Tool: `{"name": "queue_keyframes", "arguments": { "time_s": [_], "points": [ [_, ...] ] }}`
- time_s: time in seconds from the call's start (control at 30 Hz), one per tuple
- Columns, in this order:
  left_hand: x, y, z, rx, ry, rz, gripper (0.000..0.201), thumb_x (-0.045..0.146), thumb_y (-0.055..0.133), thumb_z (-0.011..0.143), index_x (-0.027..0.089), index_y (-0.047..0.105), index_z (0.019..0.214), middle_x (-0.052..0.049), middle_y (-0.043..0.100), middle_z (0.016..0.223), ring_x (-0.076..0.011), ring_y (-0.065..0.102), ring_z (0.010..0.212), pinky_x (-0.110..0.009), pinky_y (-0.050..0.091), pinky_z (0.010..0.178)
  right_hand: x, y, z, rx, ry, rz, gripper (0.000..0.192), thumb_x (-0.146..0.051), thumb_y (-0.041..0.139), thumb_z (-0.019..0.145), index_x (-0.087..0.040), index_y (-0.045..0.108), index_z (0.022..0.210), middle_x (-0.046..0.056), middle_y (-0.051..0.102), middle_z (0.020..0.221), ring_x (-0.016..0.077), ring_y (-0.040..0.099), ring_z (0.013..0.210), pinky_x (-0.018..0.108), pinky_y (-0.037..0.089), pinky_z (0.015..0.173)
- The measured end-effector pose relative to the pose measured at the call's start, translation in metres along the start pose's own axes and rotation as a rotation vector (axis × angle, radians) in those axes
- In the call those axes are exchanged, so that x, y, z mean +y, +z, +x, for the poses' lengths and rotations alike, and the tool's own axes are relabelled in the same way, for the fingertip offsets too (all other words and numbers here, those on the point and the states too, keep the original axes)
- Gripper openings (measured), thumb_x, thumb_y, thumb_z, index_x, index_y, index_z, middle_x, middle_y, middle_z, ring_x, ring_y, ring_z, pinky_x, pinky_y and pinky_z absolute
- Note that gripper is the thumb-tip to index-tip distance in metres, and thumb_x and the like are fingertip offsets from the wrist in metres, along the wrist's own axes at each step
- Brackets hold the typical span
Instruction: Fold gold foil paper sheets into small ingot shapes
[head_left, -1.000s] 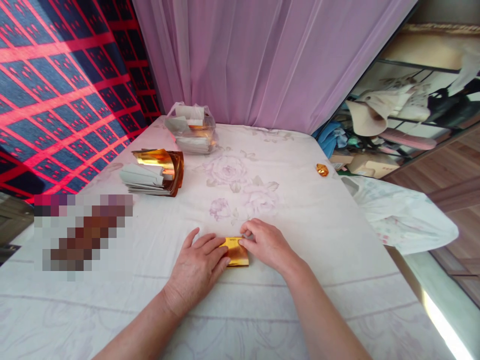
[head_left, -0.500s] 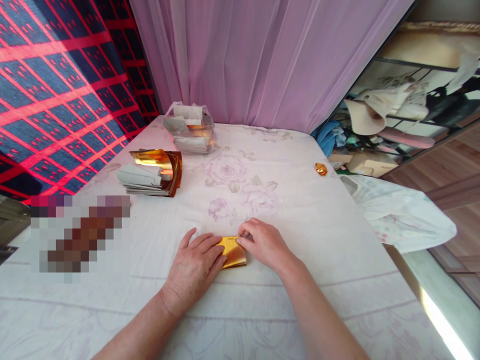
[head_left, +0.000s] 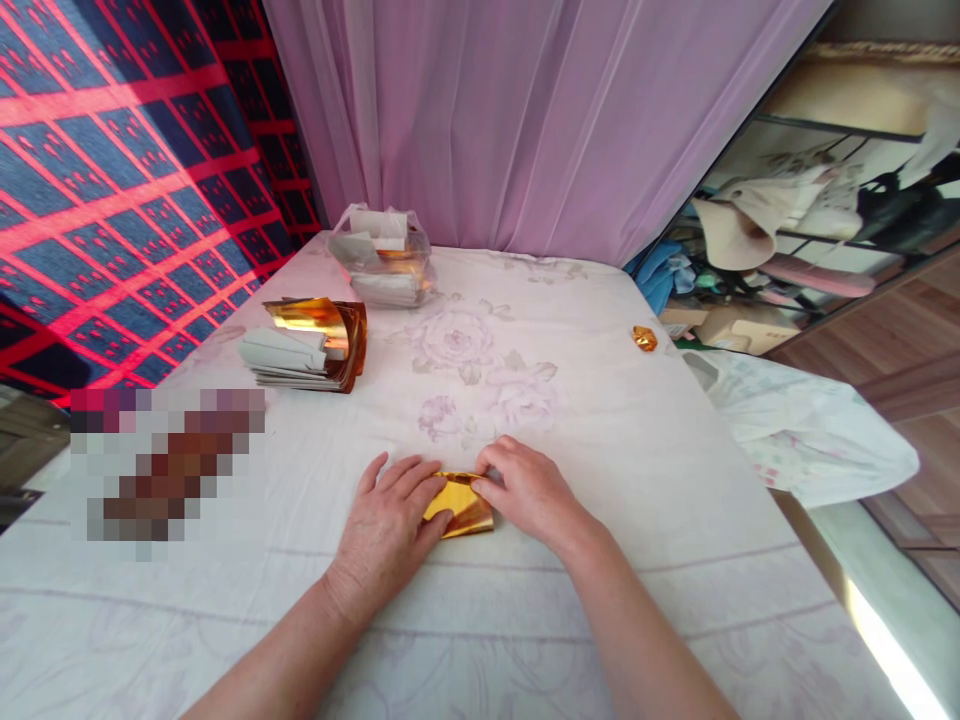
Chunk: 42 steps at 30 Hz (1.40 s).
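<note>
A folded sheet of gold foil paper [head_left: 457, 498] lies on the cloth-covered surface in front of me. My left hand [head_left: 397, 505] rests over its left part, fingers spread, the thumb lying across the foil. At the upper right corner, my right hand [head_left: 525, 488] pinches the folded edge between thumb and fingers. The remaining fingers of that hand are curled in. Part of the paper's left end is hidden under my left hand.
A stack of gold and white foil sheets [head_left: 307, 350] sits at the left, with a clear bag of similar sheets [head_left: 382, 260] behind it. A small folded gold piece [head_left: 643, 338] lies near the right edge. A white plastic bag [head_left: 817, 430] hangs beside the table. A blurred patch covers something at left.
The upper edge of the foil now shows a raised fold between my hands. My left fingers have drawn back slightly to the left, baring more of the gold. The right hand keeps its pinch.
</note>
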<state>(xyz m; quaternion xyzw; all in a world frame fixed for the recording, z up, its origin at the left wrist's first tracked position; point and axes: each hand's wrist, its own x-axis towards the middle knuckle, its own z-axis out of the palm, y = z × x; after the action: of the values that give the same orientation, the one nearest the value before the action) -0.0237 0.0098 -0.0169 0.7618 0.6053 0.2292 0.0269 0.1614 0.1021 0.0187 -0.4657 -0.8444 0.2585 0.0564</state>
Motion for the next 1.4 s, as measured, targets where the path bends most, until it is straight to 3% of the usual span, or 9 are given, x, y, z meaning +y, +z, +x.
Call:
{"name": "queue_keyframes", "arguments": {
  "time_s": [0.27,0.53,0.63,0.77,0.97,1.2,1.4],
  "points": [
    [-0.003,0.003,0.0,0.025,-0.069,-0.046,0.044,0.031,0.062,0.085,0.018,0.051,0.126,-0.011,0.068,0.12,-0.0284,0.06,0.115,-0.052,0.036,0.106,-0.002,-0.01,-0.004,-0.081,0.045,0.204,0.011,-0.012,0.057,0.076,-0.022,0.059,0.074,-0.006,0.06,0.066,0.0104,0.054,0.062,0.021,0.036,0.059],
    [-0.01,0.002,0.004,0.062,-0.148,-0.186,0.033,0.034,0.062,0.087,0.021,0.057,0.117,-0.006,0.071,0.101,-0.0241,0.064,0.096,-0.047,0.044,0.097,0.004,-0.004,-0.002,-0.068,0.011,0.348,0.023,-0.008,0.057,0.071,-0.023,0.056,0.089,-0.006,0.06,0.074,0.0105,0.057,0.067,0.022,0.041,0.064],
    [-0.011,-0.001,0.006,0.074,-0.179,-0.246,0.036,0.041,0.062,0.086,0.019,0.059,0.115,-0.009,0.069,0.105,-0.0255,0.062,0.097,-0.043,0.048,0.089,0.005,-0.005,-0.003,-0.075,-0.045,0.449,0.021,-0.009,0.057,0.072,-0.022,0.055,0.088,-0.006,0.059,0.073,0.01,0.056,0.067,0.021,0.041,0.063],
    [-0.012,-0.003,0.006,0.081,-0.276,-0.363,0.042,0.044,0.062,0.084,0.022,0.06,0.12,-0.006,0.071,0.098,-0.0242,0.064,0.094,-0.044,0.047,0.093,0.003,-0.008,-0.005,-0.088,-0.096,0.569,0.015,-0.014,0.059,0.074,-0.022,0.055,0.087,-0.006,0.057,0.074,0.0097,0.054,0.067,0.02,0.04,0.061],
    [-0.016,0.002,0.004,0.105,-0.463,-0.656,0.024,0.042,0.062,0.084,0.023,0.065,0.097,-0.002,0.071,0.085,-0.0194,0.067,0.085,-0.034,0.052,0.083,0.003,-0.008,-0.006,-0.065,-0.119,0.564,0.018,-0.014,0.059,0.074,-0.022,0.057,0.089,-0.006,0.057,0.074,0.0097,0.055,0.067,0.02,0.041,0.062],
    [-0.015,0.001,0.006,0.095,-0.498,-0.756,0.039,0.038,0.065,0.081,0.023,0.063,0.118,-0.002,0.072,0.085,-0.0181,0.067,0.083,-0.032,0.052,0.081,0.002,-0.007,-0.005,-0.055,-0.084,0.55,0.019,-0.014,0.061,0.074,-0.022,0.06,0.091,-0.006,0.06,0.073,0.0098,0.056,0.067,0.02,0.041,0.062],
    [-0.013,-0.007,0.01,0.022,-0.459,-0.762,0.018,0.038,0.063,0.081,0.022,0.067,0.088,0.0,0.069,0.077,-0.0161,0.065,0.072,-0.032,0.051,0.076,0.002,-0.006,-0.004,-0.068,-0.086,0.557,0.015,-0.015,0.06,0.074,-0.022,0.061,0.087,-0.006,0.058,0.069,0.0094,0.055,0.064,0.02,0.04,0.059]
  ]
}}
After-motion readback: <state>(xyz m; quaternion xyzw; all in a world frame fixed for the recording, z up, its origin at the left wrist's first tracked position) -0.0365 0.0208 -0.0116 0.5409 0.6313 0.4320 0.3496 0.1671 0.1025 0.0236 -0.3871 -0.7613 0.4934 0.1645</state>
